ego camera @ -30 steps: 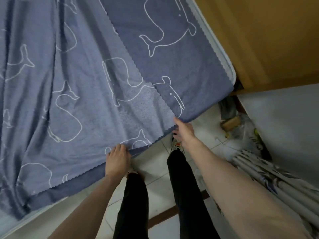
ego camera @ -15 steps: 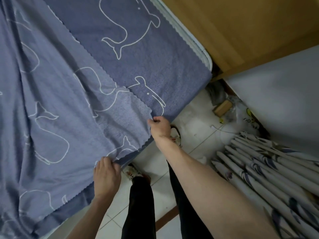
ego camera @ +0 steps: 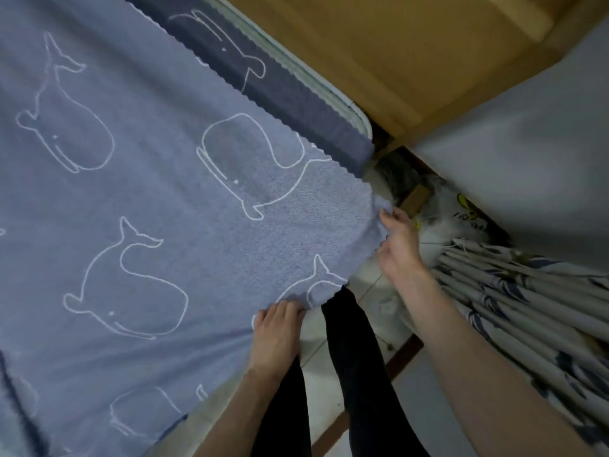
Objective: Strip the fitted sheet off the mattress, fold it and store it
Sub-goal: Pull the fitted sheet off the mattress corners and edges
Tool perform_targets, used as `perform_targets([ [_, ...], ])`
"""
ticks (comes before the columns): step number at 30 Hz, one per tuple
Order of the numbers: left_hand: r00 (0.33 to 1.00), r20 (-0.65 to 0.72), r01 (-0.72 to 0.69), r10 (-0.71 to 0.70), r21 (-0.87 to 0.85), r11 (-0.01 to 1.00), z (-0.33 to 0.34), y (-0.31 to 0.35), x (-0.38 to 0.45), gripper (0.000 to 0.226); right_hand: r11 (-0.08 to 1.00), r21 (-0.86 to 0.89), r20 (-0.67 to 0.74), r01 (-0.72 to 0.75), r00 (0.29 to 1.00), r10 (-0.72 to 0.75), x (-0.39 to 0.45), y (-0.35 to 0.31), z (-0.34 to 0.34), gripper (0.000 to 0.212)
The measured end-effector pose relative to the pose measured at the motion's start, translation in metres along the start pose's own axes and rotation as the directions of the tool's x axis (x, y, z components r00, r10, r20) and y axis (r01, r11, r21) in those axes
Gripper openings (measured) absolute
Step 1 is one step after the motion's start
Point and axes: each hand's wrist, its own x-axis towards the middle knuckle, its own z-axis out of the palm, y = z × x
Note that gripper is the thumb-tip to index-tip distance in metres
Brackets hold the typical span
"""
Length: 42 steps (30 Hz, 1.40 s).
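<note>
Dim, soft light; slight motion blur

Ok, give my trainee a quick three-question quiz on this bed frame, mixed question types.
1. True or false: the right hand grips the corner of the whale-print sheet.
2. What does the left hand hold? A) the sheet's scalloped near edge B) the striped fabric bundle C) nothing
3. Fill in: the darker layer under the folded sheet lies toward the ____ headboard.

Key: 1 true; 2 A; 3 wooden
</note>
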Motion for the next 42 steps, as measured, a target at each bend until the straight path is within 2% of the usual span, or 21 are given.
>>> perform_targets([
  [3,0.991,-0.128,-0.051,0.043,-0.061,0.997,0.001,0.01,0.006,0.028,0.988,0.156,0.164,-0.005,0.986,-0.021,0.012,-0.015,-0.017,0.02],
  [5,0.975,-0.201,-0.113,0.093,-0.092,0.989,0.006,0.021,0.012,0.015,0.961,0.275,0.141,0.007,0.989,-0.047,0.025,-0.022,-0.033,0.019],
  [6,0.976,-0.184,-0.135,0.117,-0.086,0.987,0.009,0.023,0.017,0.007,0.956,0.292,0.101,0.01,0.994,-0.041,0.032,-0.022,-0.039,0.021],
  [7,0.984,-0.127,-0.134,0.126,-0.058,0.989,0.013,0.024,0.024,0.007,0.967,0.255,0.047,0.006,0.999,-0.018,0.04,-0.019,-0.042,0.025],
  [9,0.989,0.137,-0.061,0.055,0.04,0.997,0.02,0.026,0.043,0.028,0.997,0.079,-0.056,-0.01,0.998,0.014,0.053,-0.009,-0.041,0.033],
  [11,0.926,0.372,-0.009,-0.058,0.176,0.984,0.022,0.024,0.064,0.039,0.999,-0.016,-0.112,-0.041,0.993,0.039,0.064,0.002,-0.036,0.03],
  [12,0.904,0.42,-0.004,-0.085,0.206,0.979,0.02,0.023,0.072,0.039,0.999,-0.013,-0.13,-0.053,0.99,0.051,0.07,0.006,-0.034,0.027],
  [14,0.929,0.367,-0.022,-0.046,0.179,0.984,0.007,0.025,0.091,0.036,0.999,0.037,-0.189,-0.039,0.981,0.045,0.081,0.012,-0.033,0.021],
  [17,0.99,0.102,-0.099,0.092,0.061,0.993,-0.033,0.036,0.132,0.024,0.988,0.152,-0.254,-0.021,0.965,0.06,0.093,0.018,-0.03,0.011],
  [20,0.98,-0.057,-0.185,0.188,0.059,0.981,-0.075,0.049,0.195,0.023,0.976,0.204,-0.129,-0.073,0.986,0.1,0.096,0.024,-0.031,0.016],
  [22,0.966,-0.048,-0.248,0.256,0.132,0.96,-0.096,0.057,0.241,0.031,0.971,0.193,-0.039,-0.144,0.987,0.154,0.097,0.028,-0.034,0.018],
  [25,0.947,0.08,-0.32,0.31,0.281,0.905,-0.108,0.063,0.296,0.039,0.981,0.119,-0.071,-0.155,0.984,0.164,0.099,0.031,-0.04,0.013],
  [27,0.943,0.177,-0.328,0.282,0.347,0.879,-0.106,0.068,0.313,0.044,0.979,0.173,-0.092,-0.113,0.987,0.13,0.098,0.031,-0.045,0.014],
  [29,0.949,0.214,-0.298,0.23,0.377,0.877,-0.103,0.07,0.321,0.05,0.94,0.33,0.029,-0.09,0.996,0.085,0.095,0.028,-0.053,0.014],
  [31,0.956,0.213,-0.27,0.201,0.373,0.888,-0.103,0.071,0.325,0.045,0.854,0.502,0.219,-0.137,0.975,0.027,0.091,0.03,-0.061,0.013],
  [33,0.952,0.193,-0.294,0.239,0.351,0.889,-0.106,0.07,0.325,0.033,0.845,0.506,0.302,-0.175,0.953,0.016,0.09,0.036,-0.065,0.02],
  [36,0.944,0.199,-0.316,0.264,0.309,0.897,-0.117,0.071,0.32,0.023,0.904,0.398,0.242,-0.159,0.968,0.063,0.091,0.043,-0.064,0.032],
  [38,0.94,0.241,-0.302,0.241,0.262,0.916,-0.128,0.074,0.317,0.022,0.9,0.414,0.185,-0.134,0.981,0.061,0.096,0.044,-0.064,0.034],
  [42,0.939,0.192,-0.327,0.285,0.245,0.913,-0.162,0.079,0.321,0.019,0.847,0.509,0.275,-0.152,0.961,0.007,0.11,0.035,-0.063,0.032],
])
